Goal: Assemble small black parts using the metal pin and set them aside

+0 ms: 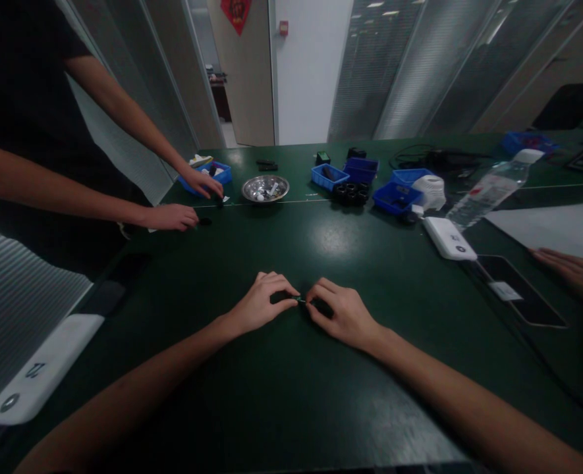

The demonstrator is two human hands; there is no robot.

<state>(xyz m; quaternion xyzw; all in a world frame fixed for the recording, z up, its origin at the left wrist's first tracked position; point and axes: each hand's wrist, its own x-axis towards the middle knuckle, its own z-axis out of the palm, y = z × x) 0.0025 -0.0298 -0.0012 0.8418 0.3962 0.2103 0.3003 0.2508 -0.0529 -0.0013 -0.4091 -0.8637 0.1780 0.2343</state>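
Small dark part (298,300) pinched between two hands at the near middle of the green table (281,395); too small and dim to identify; left hand (264,304) curled, fingertips closed on the part's left end; right hand (341,313) curled likewise, thumb and forefinger gripping its right end; far left, co-worker's two hands (171,216) on the table near a blue bin (221,174); far middle, metal bowl (265,189), more blue bins (329,176), black rings (351,193); right, water bottle (489,191) lying down, white device (449,238), dark phone (521,297), another person's hand (575,273) resting flat.
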